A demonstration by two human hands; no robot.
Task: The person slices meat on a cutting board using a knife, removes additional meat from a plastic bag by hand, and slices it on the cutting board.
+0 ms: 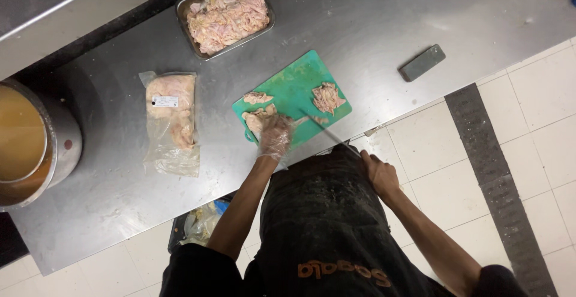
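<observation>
My left hand (276,136), in a clear plastic glove, presses on a piece of raw chicken (259,119) at the near left of a green cutting board (297,84). My right hand (378,171) grips the handle of a long knife (321,126) whose blade reaches onto the board beside the gloved hand. Two more chicken pieces lie on the board: a small one (257,98) at the left and a larger one (327,97) at the right.
A metal tray (183,16) full of cut chicken stands at the back of the steel counter (372,27). A plastic bag of raw chicken (172,117) lies to the left, beside a large pot (33,144). A dark phone (422,63) lies at the right. Tiled floor lies below.
</observation>
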